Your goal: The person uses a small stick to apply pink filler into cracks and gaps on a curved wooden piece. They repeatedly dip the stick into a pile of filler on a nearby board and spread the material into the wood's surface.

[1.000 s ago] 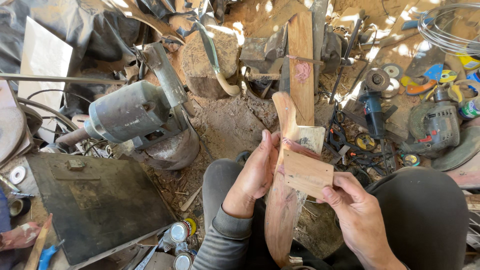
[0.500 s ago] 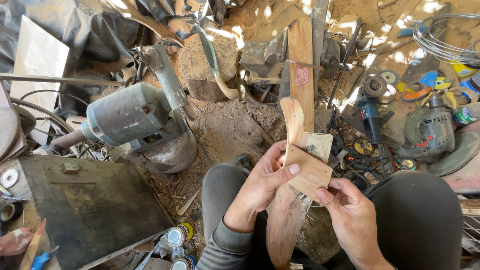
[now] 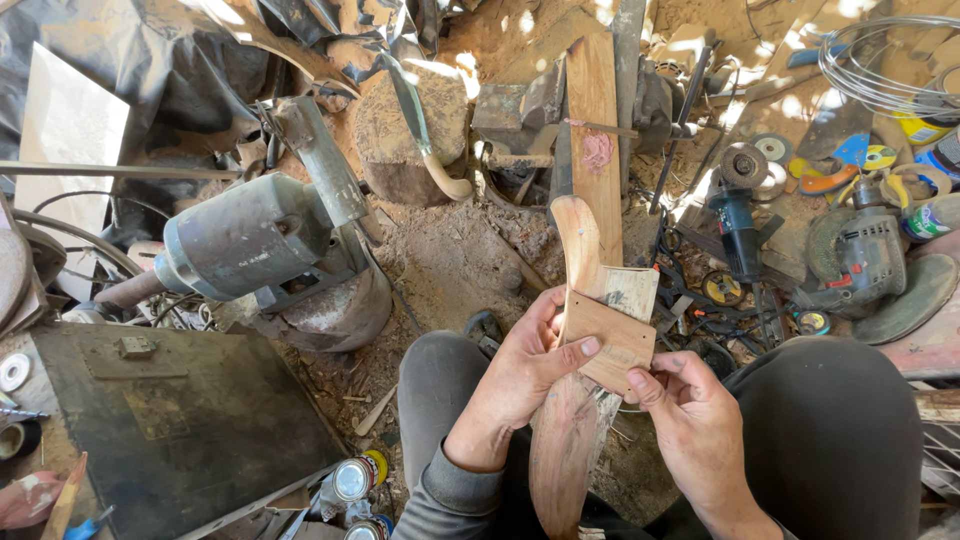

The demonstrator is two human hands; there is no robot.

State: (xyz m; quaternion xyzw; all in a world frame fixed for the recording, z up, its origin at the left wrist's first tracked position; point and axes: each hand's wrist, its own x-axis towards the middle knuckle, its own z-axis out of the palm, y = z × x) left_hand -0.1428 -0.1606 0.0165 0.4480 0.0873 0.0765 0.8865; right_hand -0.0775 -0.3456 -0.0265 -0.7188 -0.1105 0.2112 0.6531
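Note:
A long curved wooden piece [image 3: 567, 440] rests between my knees, its rounded top end [image 3: 578, 222] pointing away from me. My left hand [image 3: 525, 370] grips it at the middle, thumb pressed on a small flat brown sheet [image 3: 607, 335] wrapped against the wood. My right hand [image 3: 690, 425] pinches the lower right edge of that sheet. A paler second sheet [image 3: 630, 290] shows behind it.
A grey electric motor [image 3: 240, 240] stands at left beside a dark metal box [image 3: 170, 420]. An upright plank [image 3: 596, 130], a stump [image 3: 410, 130] with a knife stuck in it, an angle grinder [image 3: 740, 210], a green power tool [image 3: 860, 260], discs and wire coil [image 3: 890, 70] lie on sawdust-covered ground.
The view shifted slightly. My left thumb has slid across the brown sheet and my right hand has moved up closer to its lower edge; the wooden piece stays between my knees.

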